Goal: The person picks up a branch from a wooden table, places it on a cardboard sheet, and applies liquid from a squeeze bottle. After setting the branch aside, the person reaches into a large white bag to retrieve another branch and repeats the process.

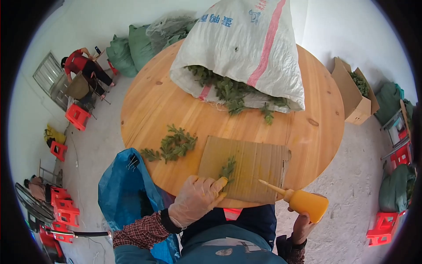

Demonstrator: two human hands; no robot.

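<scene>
My left hand, in a clear glove with yellow-stained fingertips, pinches the lower end of a small green conifer sprig. The sprig lies over a piece of corrugated cardboard at the near edge of the round wooden table. In my bare right hand is a squeeze bottle of yellow-orange liquid, tilted with its long nozzle pointing left over the cardboard. The nozzle tip is apart from the sprig. A small pile of sprigs lies on the table left of the cardboard.
A white woven sack spills greenery onto the round wooden table. A blue bag hangs open at the table's left edge. A cardboard box stands on the right, green sacks behind. Two people work at the left, near red stools.
</scene>
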